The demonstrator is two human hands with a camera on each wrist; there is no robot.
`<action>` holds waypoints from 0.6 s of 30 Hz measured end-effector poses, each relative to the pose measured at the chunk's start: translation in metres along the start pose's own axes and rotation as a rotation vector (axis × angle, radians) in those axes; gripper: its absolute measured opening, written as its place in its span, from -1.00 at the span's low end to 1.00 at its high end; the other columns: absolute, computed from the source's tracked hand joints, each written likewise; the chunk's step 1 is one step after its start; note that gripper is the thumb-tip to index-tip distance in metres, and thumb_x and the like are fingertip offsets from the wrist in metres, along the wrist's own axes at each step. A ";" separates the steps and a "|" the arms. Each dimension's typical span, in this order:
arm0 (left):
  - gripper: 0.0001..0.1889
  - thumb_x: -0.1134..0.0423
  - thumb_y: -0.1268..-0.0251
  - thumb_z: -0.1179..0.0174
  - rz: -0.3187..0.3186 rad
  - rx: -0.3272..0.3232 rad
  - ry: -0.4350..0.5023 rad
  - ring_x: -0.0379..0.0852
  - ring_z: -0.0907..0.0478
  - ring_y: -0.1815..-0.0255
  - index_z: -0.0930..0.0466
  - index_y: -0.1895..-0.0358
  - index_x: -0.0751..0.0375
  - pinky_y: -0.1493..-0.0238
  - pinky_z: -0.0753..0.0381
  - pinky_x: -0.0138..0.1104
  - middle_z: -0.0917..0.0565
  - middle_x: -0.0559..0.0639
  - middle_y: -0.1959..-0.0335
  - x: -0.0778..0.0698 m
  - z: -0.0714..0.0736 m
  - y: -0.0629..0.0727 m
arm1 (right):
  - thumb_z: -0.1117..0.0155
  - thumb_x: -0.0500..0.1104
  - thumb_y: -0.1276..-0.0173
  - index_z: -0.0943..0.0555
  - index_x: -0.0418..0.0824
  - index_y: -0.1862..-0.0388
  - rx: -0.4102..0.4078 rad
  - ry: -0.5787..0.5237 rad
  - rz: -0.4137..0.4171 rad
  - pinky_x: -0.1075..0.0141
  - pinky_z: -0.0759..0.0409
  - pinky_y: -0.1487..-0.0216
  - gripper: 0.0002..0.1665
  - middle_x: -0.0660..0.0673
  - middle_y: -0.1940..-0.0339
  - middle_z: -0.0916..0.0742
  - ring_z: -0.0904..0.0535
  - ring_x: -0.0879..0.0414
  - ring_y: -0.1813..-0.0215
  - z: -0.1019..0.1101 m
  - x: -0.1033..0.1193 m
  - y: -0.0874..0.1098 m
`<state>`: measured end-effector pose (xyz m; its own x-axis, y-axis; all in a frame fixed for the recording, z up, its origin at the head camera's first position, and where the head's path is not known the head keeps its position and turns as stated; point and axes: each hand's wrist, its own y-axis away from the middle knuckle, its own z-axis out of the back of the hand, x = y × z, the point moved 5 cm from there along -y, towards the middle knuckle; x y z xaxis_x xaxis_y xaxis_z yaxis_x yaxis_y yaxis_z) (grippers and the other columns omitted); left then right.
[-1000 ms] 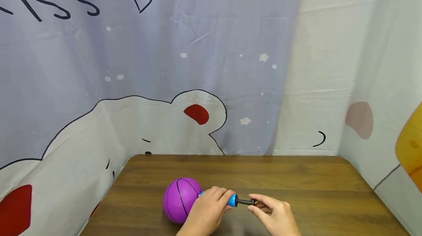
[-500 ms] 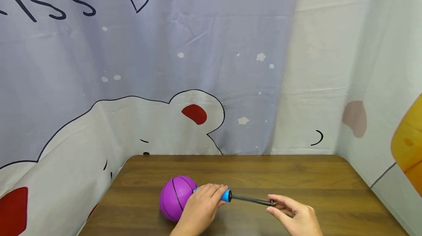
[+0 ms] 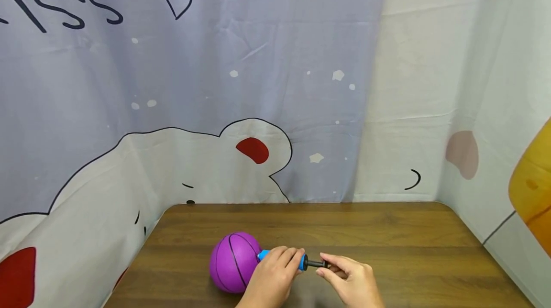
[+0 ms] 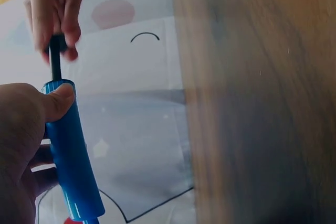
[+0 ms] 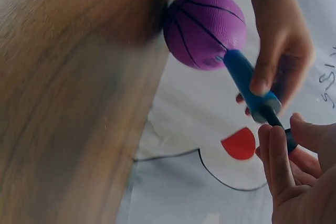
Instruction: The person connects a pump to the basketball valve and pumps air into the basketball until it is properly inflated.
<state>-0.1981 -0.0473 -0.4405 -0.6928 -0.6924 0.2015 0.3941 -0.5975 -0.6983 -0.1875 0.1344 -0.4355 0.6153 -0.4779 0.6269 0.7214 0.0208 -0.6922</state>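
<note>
A purple ball (image 3: 234,262) with black seam lines rests on the wooden table, left of both hands. My left hand (image 3: 275,274) grips the blue barrel of a hand pump (image 4: 76,156), its thumb lying along the barrel near the rod end. The pump's far end meets the ball's side in the right wrist view, where the ball (image 5: 206,30) shows plainly. My right hand (image 3: 350,277) pinches the black handle at the end of the pump's rod between thumb and fingers. A short length of black rod shows between barrel and handle.
The brown wooden table (image 3: 409,231) extends behind and to the right of the hands. A printed curtain (image 3: 301,59) with a bear drawing and lettering hangs along the table's back edge and sides.
My right hand drew the pump handle out to the right, then pushed it back left, so the exposed rod is short again. My left hand keeps its grip on the barrel.
</note>
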 end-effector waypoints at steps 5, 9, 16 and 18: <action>-0.49 0.15 0.00 -0.55 -0.008 -0.012 0.028 -0.16 -0.65 0.06 -0.67 -0.08 0.16 -0.04 -0.67 -0.34 -0.72 -0.10 0.09 -0.003 0.001 0.000 | -0.60 -0.33 -0.01 -0.79 -0.24 0.16 0.073 -0.061 -0.082 0.50 -0.66 0.46 -0.66 -0.05 0.38 -0.82 -0.66 0.38 0.43 -0.009 -0.001 0.001; -0.61 0.07 -0.20 -0.38 0.013 -0.016 0.043 -0.22 -0.63 0.08 -0.64 -0.08 0.07 0.04 -0.68 -0.35 -0.69 -0.18 0.10 0.002 0.001 0.000 | -0.61 -0.32 -0.02 -0.80 -0.19 0.17 0.078 -0.064 -0.145 0.48 -0.68 0.43 -0.67 0.02 0.41 -0.81 -0.67 0.38 0.43 -0.003 -0.005 0.001; -0.60 0.04 -0.20 -0.39 0.077 0.013 0.052 -0.21 -0.63 0.08 -0.65 -0.09 0.03 0.01 -0.67 -0.31 -0.69 -0.18 0.10 0.019 0.007 0.004 | -0.60 -0.35 -0.02 -0.80 -0.09 0.18 0.036 -0.024 -0.251 0.49 -0.68 0.39 -0.64 0.11 0.41 -0.80 -0.70 0.35 0.42 0.026 -0.010 0.004; -0.63 0.04 -0.24 -0.33 0.084 -0.003 0.056 -0.21 -0.63 0.08 -0.66 -0.09 0.04 -0.01 -0.67 -0.30 -0.69 -0.17 0.09 0.023 0.009 0.006 | -0.59 -0.35 -0.03 -0.79 -0.05 0.17 0.034 -0.021 -0.318 0.46 -0.70 0.36 -0.64 0.11 0.38 -0.81 -0.71 0.32 0.40 0.034 -0.011 0.004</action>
<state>-0.2059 -0.0700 -0.4337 -0.6903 -0.7161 0.1038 0.4500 -0.5372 -0.7133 -0.1808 0.1695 -0.4327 0.3635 -0.4467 0.8175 0.8885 -0.0975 -0.4483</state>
